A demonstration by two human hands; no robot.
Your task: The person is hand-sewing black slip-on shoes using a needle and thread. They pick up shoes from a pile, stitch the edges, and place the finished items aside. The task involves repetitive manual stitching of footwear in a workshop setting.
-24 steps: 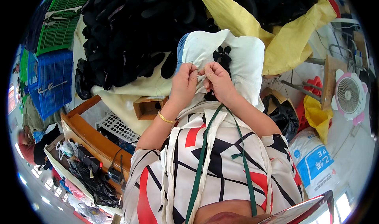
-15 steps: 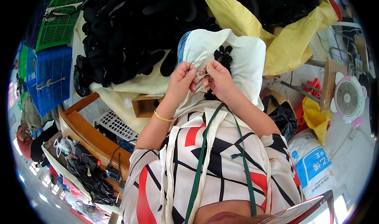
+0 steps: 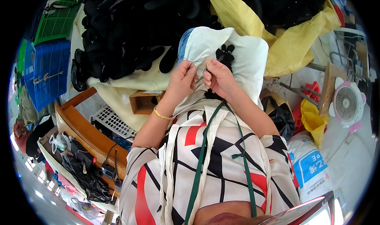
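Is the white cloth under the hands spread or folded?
Spread: the white cloth lies broad and slightly wrinkled, a black bundle on it.

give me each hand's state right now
Left hand: closed in a pinch; anything held is too fine to identify.
Right hand: also pinched closed; held item unclear.

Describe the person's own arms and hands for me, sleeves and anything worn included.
The left hand and right hand are ungloved. A thin gold-coloured bangle circles the left wrist; the right wrist is bare. Both forearms are uncovered below short, loose sleeves in white with bold black lines.
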